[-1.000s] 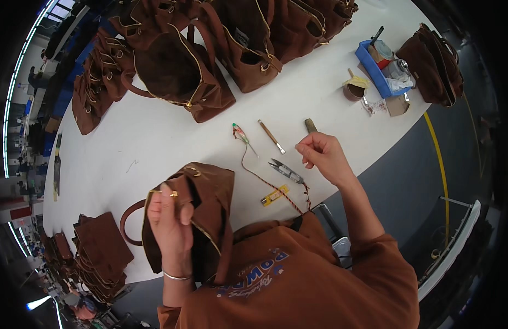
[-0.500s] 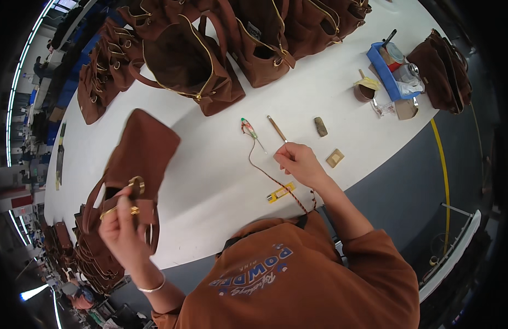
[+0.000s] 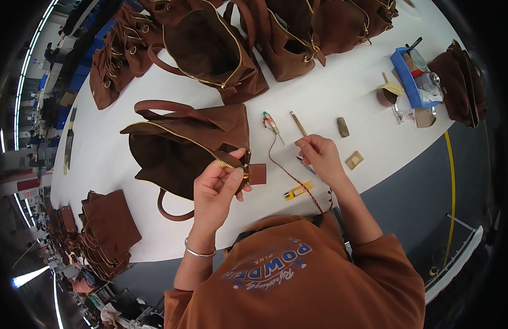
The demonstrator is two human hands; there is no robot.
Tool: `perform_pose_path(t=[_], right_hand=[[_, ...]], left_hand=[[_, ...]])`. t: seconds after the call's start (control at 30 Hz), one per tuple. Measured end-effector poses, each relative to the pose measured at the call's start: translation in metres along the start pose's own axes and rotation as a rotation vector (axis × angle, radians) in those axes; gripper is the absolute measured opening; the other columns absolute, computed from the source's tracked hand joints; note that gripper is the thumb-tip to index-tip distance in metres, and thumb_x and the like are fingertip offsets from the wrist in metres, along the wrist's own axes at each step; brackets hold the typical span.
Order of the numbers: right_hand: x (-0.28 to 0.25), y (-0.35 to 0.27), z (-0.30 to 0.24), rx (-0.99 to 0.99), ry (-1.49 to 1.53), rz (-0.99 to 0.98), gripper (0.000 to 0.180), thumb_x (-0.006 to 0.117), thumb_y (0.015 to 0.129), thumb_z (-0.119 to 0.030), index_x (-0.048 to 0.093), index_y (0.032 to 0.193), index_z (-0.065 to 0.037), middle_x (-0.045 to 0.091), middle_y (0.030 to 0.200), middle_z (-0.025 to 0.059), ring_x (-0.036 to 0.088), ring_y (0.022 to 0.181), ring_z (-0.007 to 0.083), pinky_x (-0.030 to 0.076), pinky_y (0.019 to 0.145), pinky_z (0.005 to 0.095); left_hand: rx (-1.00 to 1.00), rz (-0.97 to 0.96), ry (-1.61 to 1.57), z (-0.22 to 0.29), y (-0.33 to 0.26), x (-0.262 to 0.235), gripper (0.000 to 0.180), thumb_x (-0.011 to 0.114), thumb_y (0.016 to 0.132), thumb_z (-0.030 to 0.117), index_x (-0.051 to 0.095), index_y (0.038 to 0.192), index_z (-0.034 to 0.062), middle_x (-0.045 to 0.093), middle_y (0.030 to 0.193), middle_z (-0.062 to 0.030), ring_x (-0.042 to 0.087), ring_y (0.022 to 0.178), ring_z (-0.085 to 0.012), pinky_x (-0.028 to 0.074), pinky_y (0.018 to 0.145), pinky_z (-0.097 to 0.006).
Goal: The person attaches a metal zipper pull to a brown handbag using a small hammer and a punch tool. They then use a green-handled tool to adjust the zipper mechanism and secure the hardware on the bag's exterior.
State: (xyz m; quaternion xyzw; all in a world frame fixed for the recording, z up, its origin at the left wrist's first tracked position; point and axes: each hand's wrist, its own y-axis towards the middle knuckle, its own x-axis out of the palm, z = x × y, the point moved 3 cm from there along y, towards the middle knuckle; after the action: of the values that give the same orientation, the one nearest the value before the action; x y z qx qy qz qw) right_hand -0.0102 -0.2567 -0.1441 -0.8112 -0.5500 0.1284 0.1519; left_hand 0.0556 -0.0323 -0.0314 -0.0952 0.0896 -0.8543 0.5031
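Observation:
A brown handbag (image 3: 185, 159) rests on the table in front of me, its gold zip open and dark lining showing. My left hand (image 3: 218, 189) pinches the zip's end at the bag's right side, where a small square brown tab (image 3: 257, 174) sticks out. Between the fingers of my right hand (image 3: 322, 159) is a thin wooden-handled tool (image 3: 298, 123), its dark tip partly hidden. Just left of that hand lies a green-topped awl-like tool (image 3: 271, 123), and a twisted cord (image 3: 281, 172) runs near it. A yellow cutter (image 3: 299, 190) is on the table closer to me.
Several brown bags (image 3: 287, 55) line the far side, with more bags (image 3: 111, 219) stacked at the lower left. At the right stand a blue bin (image 3: 407, 82) of supplies, a small brown cup (image 3: 386, 97) and another bag (image 3: 457, 82). A dark block (image 3: 342, 127) and tan block (image 3: 354, 160) lie nearby.
My left hand has moved right with the bag, which was tilted in the air at the left and now rests open on the table. My right hand has lifted slightly relative to the cutter.

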Motion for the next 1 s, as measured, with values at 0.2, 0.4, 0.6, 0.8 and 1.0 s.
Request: perform_pose_path(t=[0.2, 0.4, 0.6, 0.8, 1.0], right_hand=[[0.04, -0.031, -0.052, -0.07, 0.235, -0.291, 0.025, 0.058, 0.098, -0.022, 0.066, 0.099, 0.001, 0.064, 0.08, 0.004, 0.057, 0.067, 0.0063, 0.05, 0.06, 0.0218], [0.062, -0.044, -0.076, -0.286, 0.212, -0.343, 0.022, 0.059, 0.097, -0.018, 0.063, 0.107, 0.0, 0.065, 0.093, 0.0053, 0.063, 0.078, 0.0096, 0.051, 0.065, 0.0232], [0.066, -0.055, -0.084, -0.404, 0.168, -0.286, 0.019, 0.059, 0.096, -0.015, 0.061, 0.106, 0.001, 0.061, 0.089, 0.0074, 0.063, 0.076, 0.0132, 0.05, 0.063, 0.0249], [0.063, -0.055, -0.076, -0.535, -0.107, -0.073, 0.015, 0.058, 0.095, -0.012, 0.057, 0.093, 0.002, 0.054, 0.077, 0.0132, 0.058, 0.063, 0.0206, 0.044, 0.055, 0.0315], [0.059, -0.037, -0.06, -0.16, 0.199, -0.054, 0.024, 0.056, 0.098, -0.02, 0.057, 0.085, 0.0, 0.057, 0.068, 0.0074, 0.053, 0.055, 0.0122, 0.041, 0.048, 0.0275]], left_hand=[[0.011, -0.018, -0.036, -0.001, -0.006, 0.002, 0.038, 0.062, 0.093, 0.003, 0.054, 0.129, -0.0028, 0.065, 0.091, -0.0054, 0.065, 0.078, -0.0114, 0.05, 0.061, -0.021], [0.021, -0.028, -0.018, -0.006, -0.01, 0.0, 0.022, 0.062, 0.093, 0.002, 0.059, 0.114, -0.0031, 0.068, 0.094, -0.0074, 0.066, 0.082, -0.0116, 0.053, 0.068, -0.023], [0.027, -0.079, -0.058, -0.005, -0.007, 0.01, 0.012, 0.061, 0.094, 0.002, 0.062, 0.105, -0.0036, 0.068, 0.093, -0.0068, 0.066, 0.083, -0.01, 0.054, 0.069, -0.023], [0.028, -0.081, -0.055, -0.014, -0.007, 0.025, 0.009, 0.061, 0.094, 0.002, 0.064, 0.1, -0.0036, 0.069, 0.088, -0.0063, 0.065, 0.079, -0.0085, 0.054, 0.067, -0.022], [0.016, -0.077, -0.055, -0.027, -0.008, 0.038, 0.012, 0.061, 0.094, 0.004, 0.064, 0.103, -0.0033, 0.07, 0.09, -0.0083, 0.066, 0.079, -0.0114, 0.053, 0.067, -0.023]])
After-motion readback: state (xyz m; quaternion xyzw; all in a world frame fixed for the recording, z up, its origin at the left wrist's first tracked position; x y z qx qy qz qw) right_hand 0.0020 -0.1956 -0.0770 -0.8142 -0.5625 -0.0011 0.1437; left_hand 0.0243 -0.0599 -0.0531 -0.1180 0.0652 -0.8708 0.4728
